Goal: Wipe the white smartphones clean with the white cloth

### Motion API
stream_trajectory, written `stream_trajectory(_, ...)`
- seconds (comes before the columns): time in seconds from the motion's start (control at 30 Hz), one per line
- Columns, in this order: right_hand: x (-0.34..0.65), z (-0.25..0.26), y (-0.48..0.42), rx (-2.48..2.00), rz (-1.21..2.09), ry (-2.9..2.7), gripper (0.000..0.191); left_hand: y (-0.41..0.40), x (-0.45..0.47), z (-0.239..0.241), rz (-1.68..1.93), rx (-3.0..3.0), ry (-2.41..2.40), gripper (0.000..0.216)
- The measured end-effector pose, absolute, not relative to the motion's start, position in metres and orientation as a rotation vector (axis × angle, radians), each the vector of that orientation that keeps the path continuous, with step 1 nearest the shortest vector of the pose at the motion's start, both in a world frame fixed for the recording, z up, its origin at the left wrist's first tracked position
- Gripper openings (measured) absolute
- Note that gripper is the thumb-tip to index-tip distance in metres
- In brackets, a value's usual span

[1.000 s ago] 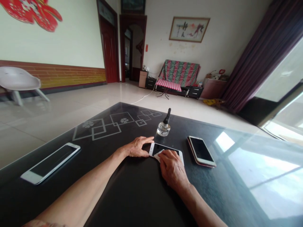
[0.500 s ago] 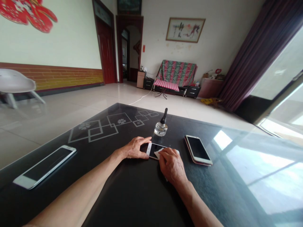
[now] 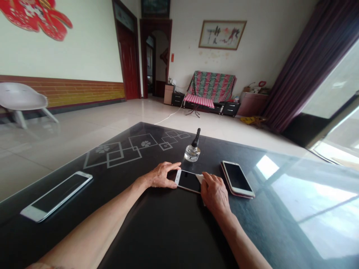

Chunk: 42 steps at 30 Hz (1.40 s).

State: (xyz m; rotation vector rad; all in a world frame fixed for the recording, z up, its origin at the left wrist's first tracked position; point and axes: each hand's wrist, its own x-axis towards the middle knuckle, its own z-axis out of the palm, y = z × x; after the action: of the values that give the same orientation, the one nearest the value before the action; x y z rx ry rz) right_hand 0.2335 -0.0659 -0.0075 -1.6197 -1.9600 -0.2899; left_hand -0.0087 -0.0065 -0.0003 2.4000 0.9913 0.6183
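A white-framed phone (image 3: pixel 188 180) lies screen up in the middle of the black glass table (image 3: pixel 157 228). My left hand (image 3: pixel 162 175) pinches its left end between thumb and fingers. My right hand (image 3: pixel 215 192) covers the phone's right end, fingers curled on a small white cloth (image 3: pixel 200 178) pressed on the screen. A small clear glass bottle with a black cap (image 3: pixel 193 150) stands just behind the phone.
A pink-edged phone (image 3: pixel 238 178) lies right of my right hand. Another white phone (image 3: pixel 57 195) lies near the table's left edge. Beyond the table are a tiled floor, a white chair (image 3: pixel 22 100), a covered couch (image 3: pixel 211 89) and dark curtains (image 3: pixel 305 71).
My right hand has slid the white cloth from the phone's left part to its right end, uncovering most of the dark screen. My left hand has kept its hold.
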Motion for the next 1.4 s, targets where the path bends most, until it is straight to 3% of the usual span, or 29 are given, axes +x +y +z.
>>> stream_trajectory(0.37, 0.191, 0.004, -0.077, -1.238, -0.04, -2.193, 0.026, -0.002, -0.007, -0.004, 0.64, 2.373, 0.995, 0.088)
stream_trajectory(0.97, 0.246, -0.011, -0.057, -1.654, -0.25, -1.834, 0.025, -0.002, -0.011, 0.0, 0.586, 2.363, 0.975, 0.091)
stream_trajectory(1.4, 0.193, 0.001, -0.069, -1.242, -0.064, -2.236, 0.038, -0.001, -0.007, -0.003, 0.63, 2.36, 1.0, 0.091)
